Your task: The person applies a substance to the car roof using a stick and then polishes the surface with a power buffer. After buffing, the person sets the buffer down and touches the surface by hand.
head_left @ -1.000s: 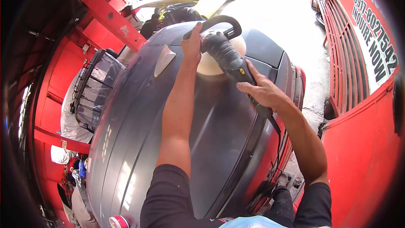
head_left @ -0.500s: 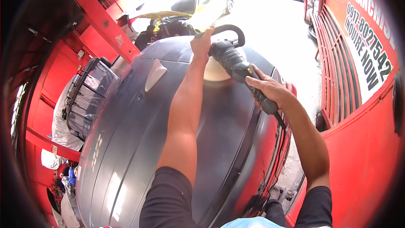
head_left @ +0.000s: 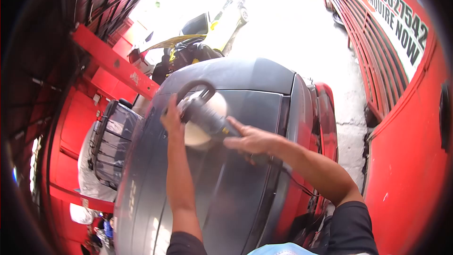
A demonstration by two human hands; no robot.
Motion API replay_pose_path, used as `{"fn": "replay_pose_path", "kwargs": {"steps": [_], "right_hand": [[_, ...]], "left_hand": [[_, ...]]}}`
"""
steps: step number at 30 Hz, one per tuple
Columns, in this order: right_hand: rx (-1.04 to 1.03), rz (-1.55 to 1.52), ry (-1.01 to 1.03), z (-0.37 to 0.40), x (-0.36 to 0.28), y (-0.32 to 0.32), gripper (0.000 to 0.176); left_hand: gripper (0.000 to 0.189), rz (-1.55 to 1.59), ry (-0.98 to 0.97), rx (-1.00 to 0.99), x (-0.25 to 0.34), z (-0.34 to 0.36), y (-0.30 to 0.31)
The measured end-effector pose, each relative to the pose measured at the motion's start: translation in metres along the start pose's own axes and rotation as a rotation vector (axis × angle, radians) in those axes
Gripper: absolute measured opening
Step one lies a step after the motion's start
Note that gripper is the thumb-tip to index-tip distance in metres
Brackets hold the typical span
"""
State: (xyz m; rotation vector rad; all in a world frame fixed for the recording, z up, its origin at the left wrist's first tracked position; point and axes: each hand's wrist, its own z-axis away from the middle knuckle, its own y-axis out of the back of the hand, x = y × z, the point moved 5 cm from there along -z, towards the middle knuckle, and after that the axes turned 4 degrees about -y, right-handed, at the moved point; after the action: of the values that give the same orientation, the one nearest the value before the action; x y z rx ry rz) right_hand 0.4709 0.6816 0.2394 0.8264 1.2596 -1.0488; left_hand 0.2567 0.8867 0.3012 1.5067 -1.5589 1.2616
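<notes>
A black car polisher [head_left: 206,119] with a round cream pad [head_left: 196,133] lies against the dark grey car roof [head_left: 236,179]. My left hand [head_left: 172,117] grips its looped front handle, at the left side of the pad. Around the rear body of the polisher, my right hand [head_left: 252,139] is closed, with its fingers partly hidden beneath. A cord [head_left: 297,182] runs from the tool's back end down the car's right side. Both hands and the tool are somewhat blurred.
A red post [head_left: 113,61] slants in at the left, near a wrapped roof rack [head_left: 111,134]. Beyond the car stands a yellow vehicle [head_left: 222,30] with its hood raised. A red wall [head_left: 410,170] and slatted gate [head_left: 373,52] line the right.
Both hands have brought the polisher leftward and nearer to me across the roof. The camera view has also shifted, so more of the car's far end shows.
</notes>
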Motion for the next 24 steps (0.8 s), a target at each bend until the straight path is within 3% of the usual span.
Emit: {"fn": "replay_pose_path", "kwargs": {"steps": [1, 4, 9, 12, 18, 24], "right_hand": [[-0.041, 0.032, 0.000, 0.005, -0.001, -0.020, 0.094], [-0.200, 0.093, -0.004, 0.020, -0.005, -0.076, 0.093], [-0.416, 0.227, -0.001, 0.037, -0.011, -0.133, 0.093], [-0.480, 0.217, -0.048, 0.048, -0.013, -0.151, 0.094], [-0.439, 0.096, -0.105, 0.054, -0.002, -0.180, 0.097], [-0.332, -0.251, 0.120, 0.053, 0.014, -0.153, 0.095]], "left_hand": [[0.028, -0.059, -0.133, 0.050, 0.023, 0.023, 0.023], [0.022, -0.051, 0.025, 0.166, 0.063, 0.074, 0.102], [0.032, -0.012, -0.064, 0.432, 0.100, 0.137, 0.198], [0.030, -0.021, -0.073, 0.436, 0.108, 0.150, 0.226], [0.028, -0.023, -0.064, 0.426, 0.103, 0.124, 0.206], [0.020, 0.027, -0.030, 0.209, 0.061, 0.065, 0.141]]}}
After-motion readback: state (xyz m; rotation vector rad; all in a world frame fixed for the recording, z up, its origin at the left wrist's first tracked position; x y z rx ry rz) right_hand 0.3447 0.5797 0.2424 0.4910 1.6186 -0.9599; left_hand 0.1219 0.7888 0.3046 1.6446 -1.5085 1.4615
